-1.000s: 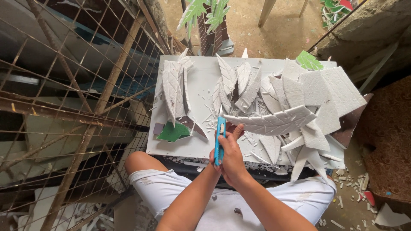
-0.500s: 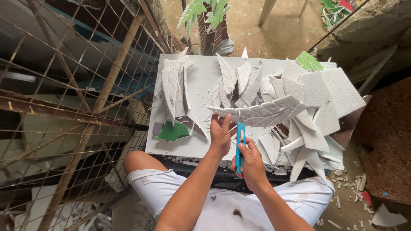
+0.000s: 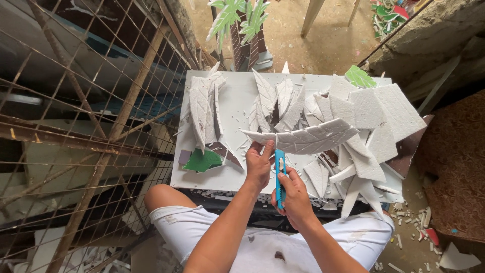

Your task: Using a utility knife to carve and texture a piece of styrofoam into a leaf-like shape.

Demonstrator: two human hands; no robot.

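My left hand (image 3: 258, 164) pinches the near end of a long white foam leaf (image 3: 303, 139) and holds it level above the white table (image 3: 227, 174). My right hand (image 3: 294, 194) is clenched around a blue craft knife (image 3: 279, 177), its tip pointing up at the leaf's lower edge, just beside my left thumb. The leaf already shows a pointed outline and carved veins, so I judge the shaping to be largely done and the knife to be trimming the edge near the stem end.

Around the hands, the table carries more cut foam leaves: a stack (image 3: 204, 108) on the left and a cluster (image 3: 278, 98) in the middle. Uncut foam sheets (image 3: 384, 108) lie on the right, which suggests more leaves are left to cut. A green painted piece (image 3: 201, 161) lies near the front edge. No bin or box is visible; scraps (image 3: 411, 222) lie on the ground. Beyond the table stands a small foam palm tree (image 3: 241, 30).
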